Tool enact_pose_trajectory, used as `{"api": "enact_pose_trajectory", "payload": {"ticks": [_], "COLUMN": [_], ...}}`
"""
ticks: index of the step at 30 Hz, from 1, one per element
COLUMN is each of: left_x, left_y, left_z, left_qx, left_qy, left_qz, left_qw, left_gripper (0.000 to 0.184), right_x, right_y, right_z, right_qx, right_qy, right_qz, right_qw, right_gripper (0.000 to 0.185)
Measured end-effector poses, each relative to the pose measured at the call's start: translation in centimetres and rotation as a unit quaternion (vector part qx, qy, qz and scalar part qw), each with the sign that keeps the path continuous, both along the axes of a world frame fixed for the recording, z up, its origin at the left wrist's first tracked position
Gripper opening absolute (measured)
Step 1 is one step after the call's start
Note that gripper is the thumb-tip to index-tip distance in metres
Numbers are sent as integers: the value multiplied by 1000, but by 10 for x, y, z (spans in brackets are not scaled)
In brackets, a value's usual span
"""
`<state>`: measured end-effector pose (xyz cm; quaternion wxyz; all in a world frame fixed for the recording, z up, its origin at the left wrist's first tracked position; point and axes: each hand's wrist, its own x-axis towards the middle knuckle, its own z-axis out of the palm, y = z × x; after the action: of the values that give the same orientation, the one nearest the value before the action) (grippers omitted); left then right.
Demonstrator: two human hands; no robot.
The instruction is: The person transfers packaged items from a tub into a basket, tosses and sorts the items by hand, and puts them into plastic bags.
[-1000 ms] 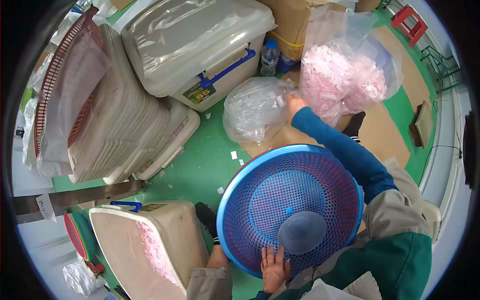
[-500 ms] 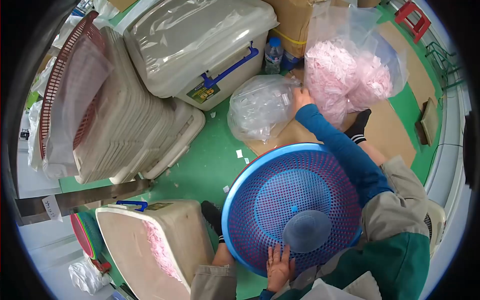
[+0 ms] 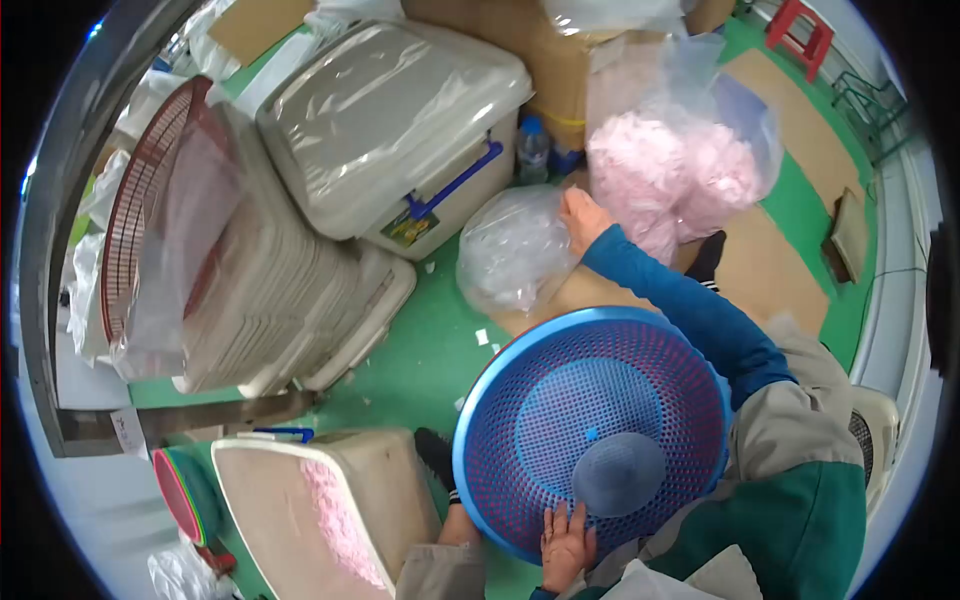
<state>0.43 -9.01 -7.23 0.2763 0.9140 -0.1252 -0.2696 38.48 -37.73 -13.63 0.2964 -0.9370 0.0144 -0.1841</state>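
My right hand (image 3: 585, 220) is closed on the edge of a clear plastic bag (image 3: 510, 255), which holds small pale pieces I cannot make out. My left hand (image 3: 567, 545) lies with fingers stretched out at the near rim of a large blue mesh basket (image 3: 590, 385); its fingertips are by a small round blue-grey bowl-like thing (image 3: 620, 475) inside. Red shows through the basket's holes. Two larger clear bags of pink pieces (image 3: 640, 165) stand beyond my right hand.
A lidded storage box with a blue handle (image 3: 465, 185) and stacked pale lids (image 3: 270, 300) stand left of the bag. Below them a tilted bin (image 3: 400, 480) holds pink pieces. A water bottle (image 3: 533, 150) and a red stool (image 3: 800, 38) are farther back. White scraps (image 3: 482, 337) lie on the green floor.
The view has shifted, so the scene sits lower in the picture. My right hand stays at the bag's edge and my left hand at the basket rim.
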Motion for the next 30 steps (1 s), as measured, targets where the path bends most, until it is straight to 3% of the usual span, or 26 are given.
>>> {"api": "enact_pose_trajectory", "payload": {"ticks": [2,3,6,7,9,12,15,16,17,19,20,22,23,25,26,28,30], "left_x": [-3,2,18,11,-8,-2,-2,0,1,1,1,-5,-5,-2,1,16,40], "left_y": [-2,-7,-24,-20,-6,-8,-6,-6,-5,-5,-4,0,0,-1,0,-5,-18], "left_z": [-1,2,15,13,4,15,13,16,18,15,10,3,4,1,-2,12,29], "left_qx": [23,18,-86,-86,47,52,61,58,55,78,66,62,62,32,-35,-133,-143], "left_qy": [-3,-8,-295,-300,-8,-1,-12,-2,10,17,7,-4,-3,-61,-121,-116,-78], "left_qz": [0,-5,-52,-53,-22,-23,-31,-34,-36,-32,-35,-47,-49,-55,-42,1,62], "left_qw": [1000,1000,950,949,999,998,998,998,998,996,997,997,997,996,991,984,985], "left_gripper": [51,51,24,24,50,48,47,47,47,46,46,45,45,42,37,34,33], "right_x": [-14,-21,-18,-14,3,38,63,67,66,70,70,48,29,19,2,-39,-93], "right_y": [-9,-15,-52,-65,-95,-156,-209,-213,-214,-211,-212,-211,-195,-183,-171,-148,-130], "right_z": [75,114,177,190,207,205,184,181,183,184,187,179,201,189,188,187,177], "right_qx": [39,63,169,186,185,62,-43,3,-25,-97,-165,-209,-268,-319,-337,-363,-349], "right_qy": [-137,-143,-185,-208,-229,-238,-105,-47,-35,-45,75,108,172,155,138,115,102], "right_qz": [19,-13,-47,-51,-68,-123,-136,-144,-144,-104,-80,42,77,56,68,98,137], "right_qw": [990,988,967,959,953,961,984,988,989,989,980,971,945,934,929,919,922], "right_gripper": [12,10,11,10,10,12,17,18,20,26,32,26,22,16,16,15,13]}}
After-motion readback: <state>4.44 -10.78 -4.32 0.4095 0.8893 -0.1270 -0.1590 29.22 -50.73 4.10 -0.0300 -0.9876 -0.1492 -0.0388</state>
